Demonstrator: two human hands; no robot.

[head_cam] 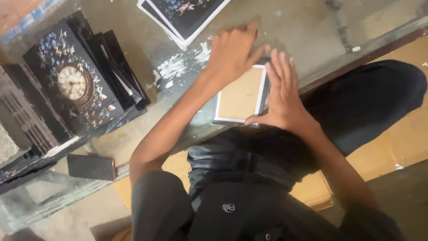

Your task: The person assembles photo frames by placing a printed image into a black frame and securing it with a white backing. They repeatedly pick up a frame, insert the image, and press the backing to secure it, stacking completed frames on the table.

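**Operator:** While the left hand [232,51] presses flat on the top edge of the picture frame [240,94], what must I check first?

**Technician:** Work left to right. The stack of clock-print pictures [80,78] leans at the far left of the table [312,35], well apart from the work, and the dark phone [91,167] lies below it. Leave both where they are. The frame lies face down at the near table edge, with its brown backing board up.

**Operator:** How are the hands set?

**Technician:** The left hand is spread, with its fingers extended; it grips nothing and only bears down on the frame's upper corner. The right hand [281,96] is also spread and lies along the frame's right side, with its thumb at the lower corner.

**Operator:** What would you advise for pressure?

**Technician:** In my judgement, apply even force at both edges so the backing seats level. Keep the frame fully on the table, since it sits close to the edge.
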